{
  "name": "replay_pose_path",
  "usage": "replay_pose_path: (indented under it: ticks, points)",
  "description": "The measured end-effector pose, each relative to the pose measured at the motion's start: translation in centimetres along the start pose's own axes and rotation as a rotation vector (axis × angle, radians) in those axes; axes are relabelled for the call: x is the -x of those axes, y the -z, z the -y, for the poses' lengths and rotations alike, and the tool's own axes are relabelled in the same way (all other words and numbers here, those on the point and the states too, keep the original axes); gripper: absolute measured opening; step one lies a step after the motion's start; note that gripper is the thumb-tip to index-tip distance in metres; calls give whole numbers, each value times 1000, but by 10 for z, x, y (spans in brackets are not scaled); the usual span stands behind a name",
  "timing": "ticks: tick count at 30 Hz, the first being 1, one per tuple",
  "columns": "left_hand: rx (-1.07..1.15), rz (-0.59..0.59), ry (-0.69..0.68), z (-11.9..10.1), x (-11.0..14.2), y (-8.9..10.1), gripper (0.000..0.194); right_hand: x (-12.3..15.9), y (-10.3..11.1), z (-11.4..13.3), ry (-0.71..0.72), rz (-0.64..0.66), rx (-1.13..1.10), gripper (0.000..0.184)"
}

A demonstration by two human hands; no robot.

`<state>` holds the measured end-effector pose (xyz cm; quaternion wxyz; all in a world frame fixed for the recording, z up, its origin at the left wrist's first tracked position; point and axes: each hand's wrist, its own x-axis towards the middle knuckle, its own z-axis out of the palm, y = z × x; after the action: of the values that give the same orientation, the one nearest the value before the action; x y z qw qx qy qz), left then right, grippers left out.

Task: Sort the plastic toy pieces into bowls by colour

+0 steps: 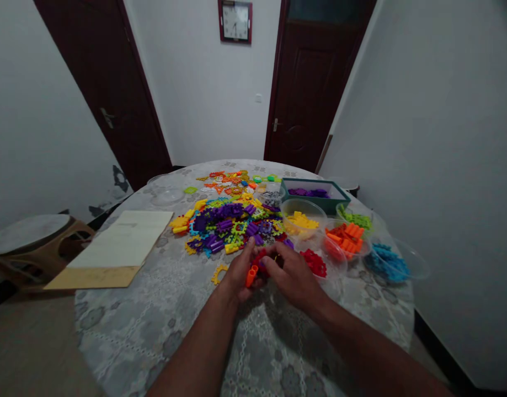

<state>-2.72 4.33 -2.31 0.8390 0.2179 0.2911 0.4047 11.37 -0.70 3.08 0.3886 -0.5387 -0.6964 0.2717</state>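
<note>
My left hand [241, 274] is closed around an orange tube-shaped plastic piece [251, 276], close to the table's middle. My right hand [292, 274] meets it, its fingers closed on a red plastic piece [259, 258] just above the orange one. Whether the two pieces are joined is hidden by my fingers. Beyond the hands spreads a heap of purple, green and yellow toothed building pieces [228, 220]. A yellow ring-shaped piece [218, 273] lies left of my left hand. Beside my right hand, red pieces [314, 263] sit in a clear bowl.
Clear bowls hold yellow pieces [300, 220], orange pieces [347, 240], green pieces [356, 219] and blue pieces [388, 262] along the right. A dark green box [338, 205] with purple pieces stands behind them. Paper sheets [124, 237] lie at left on the round table [124, 325].
</note>
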Motion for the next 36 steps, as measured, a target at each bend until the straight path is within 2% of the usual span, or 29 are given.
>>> replay_pose_path:
  ticks: [2,5,8,10,12,14,16,17,19,23,26,30,36]
  points:
    - [8,-20,26,-2,1,1,48,2,13,2,-23,-54,-16,10]
    - [18,-9,45,-5,2,2,50,5,44,-3,-41,-168,16,15]
    - [22,9,35,-7,3,2,55,8,80,-20,-116,-284,94,22]
    - [27,7,33,-8,3,1,56,9,102,-35,-156,-284,185,24]
    - [32,-1,24,-8,3,0,56,12,117,-49,-171,-288,280,25]
    - [36,-5,10,-8,3,-1,55,17,122,-58,-184,-345,347,29]
    - [38,-8,-4,-7,3,-2,53,23,117,-58,-195,-371,364,32]
    - [38,-10,-6,-7,3,-2,52,27,112,-55,-191,-344,351,32]
    - [34,-20,-2,-6,3,-2,52,33,97,-45,-136,-233,294,31]
    - [18,-44,-10,-3,2,-2,58,40,58,-21,63,11,225,23]
    - [-10,-58,-47,0,1,-2,61,39,28,-11,192,122,221,29]
    - [-109,-107,-128,4,0,-2,64,31,-2,-7,280,163,285,42]
    - [-195,-151,-170,7,0,-4,64,26,-13,-6,239,192,320,33]
